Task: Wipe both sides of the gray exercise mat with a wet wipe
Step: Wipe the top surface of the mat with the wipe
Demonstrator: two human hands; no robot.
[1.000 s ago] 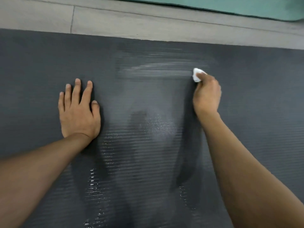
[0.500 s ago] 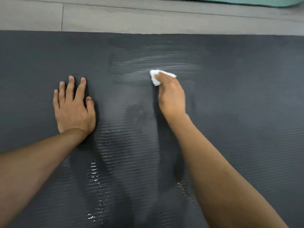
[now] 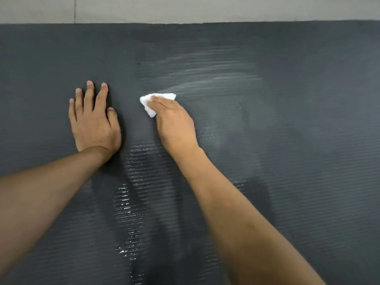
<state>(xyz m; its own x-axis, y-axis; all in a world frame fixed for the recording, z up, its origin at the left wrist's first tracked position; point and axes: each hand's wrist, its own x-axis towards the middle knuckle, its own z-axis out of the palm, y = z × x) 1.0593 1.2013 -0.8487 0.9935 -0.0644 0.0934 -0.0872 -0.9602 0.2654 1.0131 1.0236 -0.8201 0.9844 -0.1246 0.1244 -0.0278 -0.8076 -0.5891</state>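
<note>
Mat: gray, ribbed, flat on floor, wet streaks mid-panel. Likely soft, floppy, light; lift by edge for flip. Wipe: white, limp, under right hand, fingers together pressing it. Left hand: fingers spread, flat on mat.

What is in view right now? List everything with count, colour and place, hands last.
exercise mat: one, dark gray, ribbed, spread flat and filling most of the view
wet streaks: several, pale sheen, on the mat beyond and to the right of the wipe; glossy wet patch nearer, between the forearms
floor: gray tiles, strip beyond the mat's far edge
wet wipe: one, white, crumpled, pressed on the mat under the right fingers
left hand: flat on the mat, palm down, fingers spread
right hand: on the wipe, mid-mat
</note>
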